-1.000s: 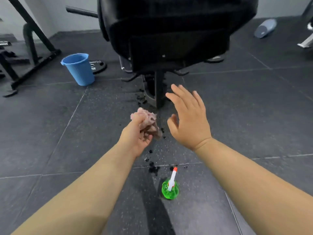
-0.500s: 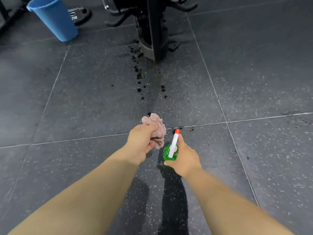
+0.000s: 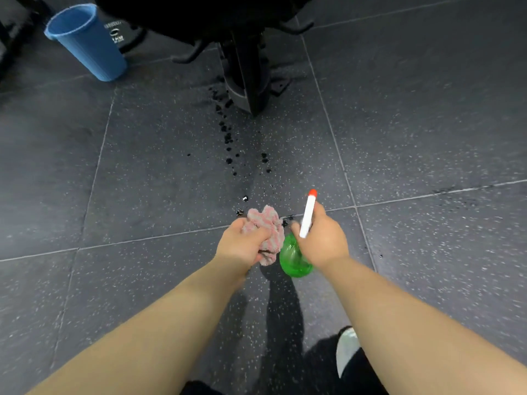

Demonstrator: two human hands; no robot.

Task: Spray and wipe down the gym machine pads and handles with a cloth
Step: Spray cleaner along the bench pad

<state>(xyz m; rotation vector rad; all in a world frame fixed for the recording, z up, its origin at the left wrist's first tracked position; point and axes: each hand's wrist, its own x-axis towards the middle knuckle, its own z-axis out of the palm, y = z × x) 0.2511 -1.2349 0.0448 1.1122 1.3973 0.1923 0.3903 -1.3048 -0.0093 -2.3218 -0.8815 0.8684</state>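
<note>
1. The left hand [image 3: 242, 246] is curled tight round a bunched pink cloth [image 3: 268, 232]. The cloth looks soft, limp and light, so it is probably best kept balled in the palm.
2. The right hand [image 3: 322, 240], just beside the left, grips the neck of a green spray bottle [image 3: 293, 260].
3. The bottle looks like thin plastic, probably light and perhaps slick if wet. The neck under the trigger seems the surest hold.
4. The black machine pad [image 3: 205, 15] sits well ahead of both hands.

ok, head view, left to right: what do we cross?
blue bucket → left hand → pink cloth → green spray bottle → right hand. The machine post is left out: it sits above the left hand.
</note>
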